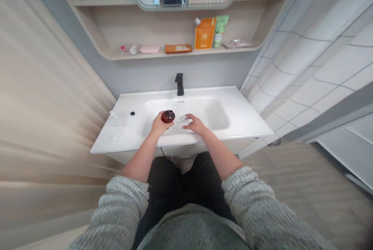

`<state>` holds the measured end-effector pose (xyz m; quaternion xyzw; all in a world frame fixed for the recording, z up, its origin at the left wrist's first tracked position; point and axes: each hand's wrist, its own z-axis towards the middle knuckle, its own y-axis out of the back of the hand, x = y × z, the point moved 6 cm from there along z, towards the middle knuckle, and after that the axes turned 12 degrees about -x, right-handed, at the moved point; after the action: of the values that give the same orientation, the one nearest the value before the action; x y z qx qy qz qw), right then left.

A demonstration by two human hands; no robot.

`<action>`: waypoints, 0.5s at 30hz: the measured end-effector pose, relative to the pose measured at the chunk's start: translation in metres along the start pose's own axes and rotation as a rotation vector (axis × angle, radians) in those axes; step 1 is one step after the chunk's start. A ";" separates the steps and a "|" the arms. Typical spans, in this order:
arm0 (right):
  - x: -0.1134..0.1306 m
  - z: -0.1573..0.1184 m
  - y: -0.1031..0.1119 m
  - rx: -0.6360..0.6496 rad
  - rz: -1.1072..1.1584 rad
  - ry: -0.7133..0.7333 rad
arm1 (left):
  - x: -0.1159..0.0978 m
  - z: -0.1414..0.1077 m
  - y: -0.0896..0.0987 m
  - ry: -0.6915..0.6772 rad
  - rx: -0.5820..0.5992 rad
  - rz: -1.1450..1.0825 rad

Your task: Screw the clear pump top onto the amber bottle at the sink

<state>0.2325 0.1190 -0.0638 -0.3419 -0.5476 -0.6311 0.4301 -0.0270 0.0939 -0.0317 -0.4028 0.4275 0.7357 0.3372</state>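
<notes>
Over the left part of the white sink basin (208,112), my left hand (159,124) is wrapped round a dark brown bottle (168,117) with an uncapped neck facing up. My right hand (194,124) is just to the right of the bottle, its fingers curved around a small clear object (183,120) with dark markings. What this clear object is cannot be made out. The bottle and the right hand are apart.
A black faucet (180,84) stands behind the basin. At the counter's left lie a clear item (118,118) and a black round piece (133,113). The shelf (157,56) above holds an orange pouch (205,33), a green tube (220,30) and a pink case (149,49).
</notes>
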 end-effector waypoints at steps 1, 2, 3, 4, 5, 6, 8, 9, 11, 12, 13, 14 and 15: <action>0.000 0.000 0.000 0.001 0.000 -0.001 | 0.001 0.000 0.000 -0.004 -0.001 0.008; -0.001 0.000 0.000 0.001 -0.002 -0.002 | 0.002 0.001 0.000 -0.005 -0.001 0.017; -0.001 0.000 0.000 -0.002 -0.005 -0.004 | 0.003 0.001 0.000 -0.006 -0.002 0.026; -0.002 0.001 0.000 -0.003 -0.008 -0.005 | 0.003 0.001 -0.001 -0.009 -0.002 0.036; -0.002 0.001 0.000 -0.005 -0.011 -0.005 | 0.004 0.001 -0.001 -0.016 -0.002 0.046; -0.003 0.001 0.000 -0.005 -0.014 -0.005 | 0.003 0.001 -0.001 -0.027 0.000 0.054; -0.003 0.001 -0.001 -0.002 -0.017 -0.004 | 0.001 0.001 -0.003 -0.066 0.015 0.065; -0.004 0.001 -0.001 -0.001 -0.018 -0.002 | -0.001 0.000 -0.003 -0.085 0.026 0.067; -0.003 0.002 -0.001 -0.003 -0.019 0.004 | -0.003 -0.001 -0.004 -0.107 0.041 0.077; -0.003 0.002 -0.001 -0.004 -0.020 0.006 | -0.005 -0.001 -0.004 -0.110 0.042 0.088; -0.003 0.002 -0.001 -0.005 -0.020 0.007 | -0.005 -0.001 -0.004 -0.110 0.040 0.099; -0.003 0.002 -0.001 -0.005 -0.020 0.008 | -0.006 -0.001 -0.004 -0.107 0.040 0.108; -0.003 0.002 -0.001 -0.001 -0.020 0.008 | -0.007 -0.001 -0.004 -0.104 0.041 0.113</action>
<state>0.2326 0.1216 -0.0669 -0.3341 -0.5491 -0.6370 0.4256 -0.0204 0.0931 -0.0276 -0.3322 0.4465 0.7647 0.3248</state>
